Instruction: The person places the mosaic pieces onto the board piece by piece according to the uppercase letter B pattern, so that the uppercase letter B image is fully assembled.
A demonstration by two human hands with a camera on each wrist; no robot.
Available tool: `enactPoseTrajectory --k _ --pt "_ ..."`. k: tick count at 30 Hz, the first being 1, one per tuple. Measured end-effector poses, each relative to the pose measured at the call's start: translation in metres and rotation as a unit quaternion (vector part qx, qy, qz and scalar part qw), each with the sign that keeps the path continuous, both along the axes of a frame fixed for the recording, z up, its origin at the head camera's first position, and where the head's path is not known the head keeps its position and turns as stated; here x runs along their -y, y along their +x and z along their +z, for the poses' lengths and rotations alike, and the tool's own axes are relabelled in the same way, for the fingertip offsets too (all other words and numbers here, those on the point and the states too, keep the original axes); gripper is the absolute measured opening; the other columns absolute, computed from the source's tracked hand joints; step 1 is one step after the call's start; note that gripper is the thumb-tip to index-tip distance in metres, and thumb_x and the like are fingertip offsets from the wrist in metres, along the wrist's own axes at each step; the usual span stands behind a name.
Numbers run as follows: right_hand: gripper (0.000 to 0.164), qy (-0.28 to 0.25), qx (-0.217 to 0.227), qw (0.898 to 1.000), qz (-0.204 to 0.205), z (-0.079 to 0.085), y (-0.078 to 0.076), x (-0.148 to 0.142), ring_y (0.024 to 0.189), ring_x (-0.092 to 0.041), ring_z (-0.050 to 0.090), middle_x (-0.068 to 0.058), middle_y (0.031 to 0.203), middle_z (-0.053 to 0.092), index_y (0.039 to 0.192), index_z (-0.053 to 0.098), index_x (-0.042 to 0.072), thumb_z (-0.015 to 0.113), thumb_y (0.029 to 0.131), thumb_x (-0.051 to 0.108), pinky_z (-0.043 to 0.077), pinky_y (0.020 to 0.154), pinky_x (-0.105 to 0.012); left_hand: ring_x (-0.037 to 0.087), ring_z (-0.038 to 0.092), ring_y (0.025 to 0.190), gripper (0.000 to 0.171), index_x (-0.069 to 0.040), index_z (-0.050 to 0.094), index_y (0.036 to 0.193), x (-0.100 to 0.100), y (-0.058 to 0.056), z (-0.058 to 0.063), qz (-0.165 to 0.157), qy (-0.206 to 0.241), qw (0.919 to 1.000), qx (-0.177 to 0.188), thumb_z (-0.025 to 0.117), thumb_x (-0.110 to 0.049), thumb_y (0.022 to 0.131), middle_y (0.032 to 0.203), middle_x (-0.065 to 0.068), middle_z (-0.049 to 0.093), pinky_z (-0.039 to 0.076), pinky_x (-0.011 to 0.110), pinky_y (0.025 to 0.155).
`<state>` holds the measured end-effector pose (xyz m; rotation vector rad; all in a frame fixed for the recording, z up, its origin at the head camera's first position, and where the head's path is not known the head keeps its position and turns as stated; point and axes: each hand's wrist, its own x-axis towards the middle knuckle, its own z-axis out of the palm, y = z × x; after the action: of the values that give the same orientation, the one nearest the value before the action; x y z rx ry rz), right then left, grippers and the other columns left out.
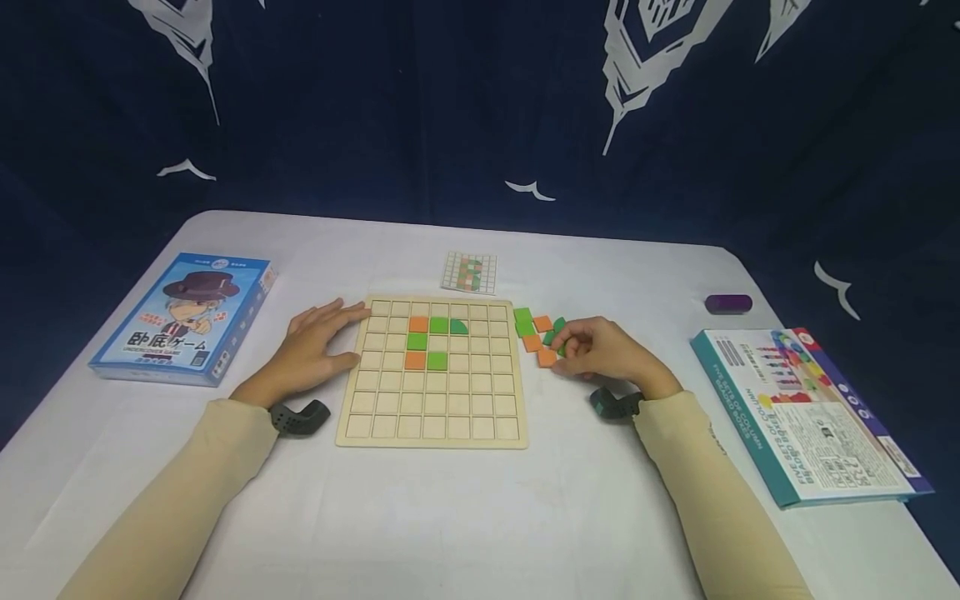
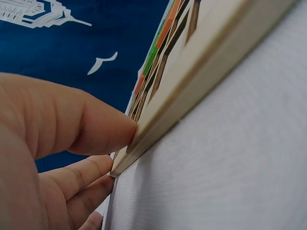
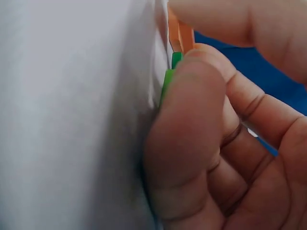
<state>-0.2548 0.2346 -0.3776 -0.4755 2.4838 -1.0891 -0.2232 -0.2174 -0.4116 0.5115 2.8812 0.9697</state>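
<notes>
A wooden grid board (image 1: 427, 405) lies flat, bearing several orange and green square tiles and a dark green rounded tile (image 1: 458, 327). Against its left edge rests my left hand (image 1: 311, 346), fingers extended; in the left wrist view the thumb (image 2: 108, 129) touches the board's side (image 2: 192, 100). To the right of the board, my right hand (image 1: 600, 348) is over a loose group of tiles, fingers curled. Its thumb and a fingertip pinch an orange tile (image 1: 547, 357), seen between them in the right wrist view. Green tiles (image 1: 524, 322) lie beside it, some partly hidden by the fingers.
Behind the board lies a pattern card (image 1: 469, 272). A blue game box (image 1: 187, 321) is at the left, a white and teal box (image 1: 813, 417) at the right. A purple object (image 1: 728, 304) sits at the right rear. A dark curtain (image 1: 420, 108) hangs behind the table.
</notes>
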Motion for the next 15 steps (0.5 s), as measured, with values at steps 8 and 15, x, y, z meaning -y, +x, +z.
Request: enactPoseTrajectory --k 8,15 --pt "0.023 -0.028 0.005 1.000 0.011 0.005 -0.001 0.009 0.066 -0.016 0.059 -0.008 0.089 0.069 0.110 0.068 -0.004 0.074 0.088 -0.006 0.053 0.062 -0.024 0.045 0.015 0.164 0.069 -0.008 0.048 0.161 0.001 0.002 0.002 0.000 0.002 1.0000 0.004 0.067 -0.016 0.095 0.173 0.018 0.036 0.001 0.063 0.131" --pt "0.026 -0.072 0.021 0.997 -0.001 0.005 -0.004 0.017 0.070 -0.014 0.063 -0.008 0.090 0.076 0.115 0.065 -0.008 0.073 0.091 -0.006 0.057 0.066 -0.024 0.044 0.015 0.164 0.069 -0.008 0.049 0.161 0.000 0.001 0.002 0.000 0.002 1.0000 0.003 0.067 -0.016 0.095 0.173 0.017 0.036 0.001 0.063 0.131"
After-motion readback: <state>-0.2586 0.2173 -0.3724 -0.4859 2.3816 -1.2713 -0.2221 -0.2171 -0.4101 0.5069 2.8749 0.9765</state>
